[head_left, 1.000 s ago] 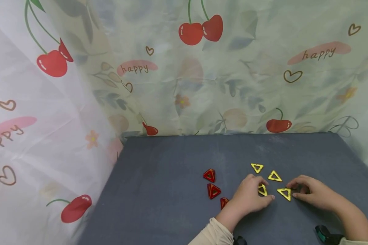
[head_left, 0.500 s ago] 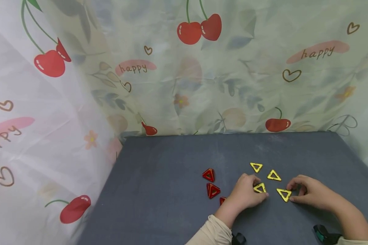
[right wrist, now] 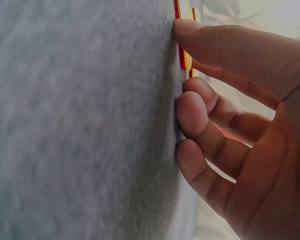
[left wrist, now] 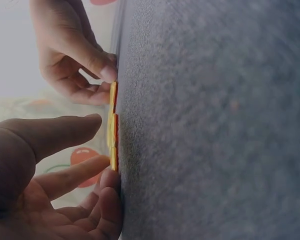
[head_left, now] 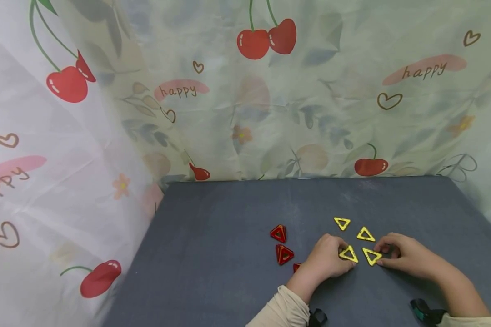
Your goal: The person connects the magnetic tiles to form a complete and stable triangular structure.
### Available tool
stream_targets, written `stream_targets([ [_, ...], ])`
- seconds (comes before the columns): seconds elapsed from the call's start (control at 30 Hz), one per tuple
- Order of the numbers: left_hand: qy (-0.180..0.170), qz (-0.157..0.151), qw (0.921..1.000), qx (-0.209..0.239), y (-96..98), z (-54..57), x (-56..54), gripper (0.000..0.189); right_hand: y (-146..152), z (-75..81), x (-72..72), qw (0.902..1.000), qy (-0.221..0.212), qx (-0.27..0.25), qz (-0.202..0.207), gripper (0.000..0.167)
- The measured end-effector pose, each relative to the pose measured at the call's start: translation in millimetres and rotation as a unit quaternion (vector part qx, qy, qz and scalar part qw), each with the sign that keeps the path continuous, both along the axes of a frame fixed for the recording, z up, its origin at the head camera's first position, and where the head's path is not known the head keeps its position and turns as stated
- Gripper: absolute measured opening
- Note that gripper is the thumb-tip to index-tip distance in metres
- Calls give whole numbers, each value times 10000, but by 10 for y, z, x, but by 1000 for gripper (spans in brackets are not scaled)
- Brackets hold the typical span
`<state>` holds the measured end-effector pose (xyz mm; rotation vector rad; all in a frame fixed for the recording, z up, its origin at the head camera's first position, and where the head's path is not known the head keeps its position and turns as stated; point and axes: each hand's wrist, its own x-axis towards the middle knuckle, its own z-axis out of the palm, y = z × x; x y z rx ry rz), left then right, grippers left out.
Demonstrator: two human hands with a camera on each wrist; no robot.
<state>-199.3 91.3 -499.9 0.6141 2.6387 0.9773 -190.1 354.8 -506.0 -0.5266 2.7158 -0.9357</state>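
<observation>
Two flat yellow triangular frame tiles lie between the hands on the dark table. My left hand (head_left: pixel 325 256) holds the left yellow triangle tile (head_left: pixel 348 259) with thumb and index finger at its edges. From the other side, my right hand (head_left: pixel 409 254) pinches the right yellow triangle tile (head_left: pixel 372 251) by its outer corner. A narrow gap parts these tiles in the head view. The right wrist view shows the right thumb (right wrist: pixel 215 40) against a tile's reddish edge. In the left wrist view, the tiles appear edge-on, flat by the table surface.
Behind the hands lie two more yellow triangle tiles, one farther back (head_left: pixel 342 220) and one nearer (head_left: pixel 366 239). Red triangular pieces (head_left: pixel 284 255) sit left of the left hand, one partly hidden by the wrist. A printed curtain (head_left: pixel 270 113) borders the dark table (head_left: pixel 212 227).
My left hand has moved slightly left with its tile, which has turned a little. My right hand has slid its tile leftward, closer to the left one.
</observation>
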Motion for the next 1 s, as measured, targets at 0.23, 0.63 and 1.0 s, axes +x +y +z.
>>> stream_targets([
  [0.23, -206, -237, 9994, -176, -15, 27, 1, 37, -109, 12, -45, 10000, 37, 39, 81, 26],
  [0.63, -298, -463, 9982, -225, -59, 53, 8, 42, -214, -17, -91, 9999, -7, -24, 107, 23],
  [1.0, -332, -427, 9985, 28, -76, 36, -18, 33, -230, -4, -111, 9994, -268, -190, 129, 21],
])
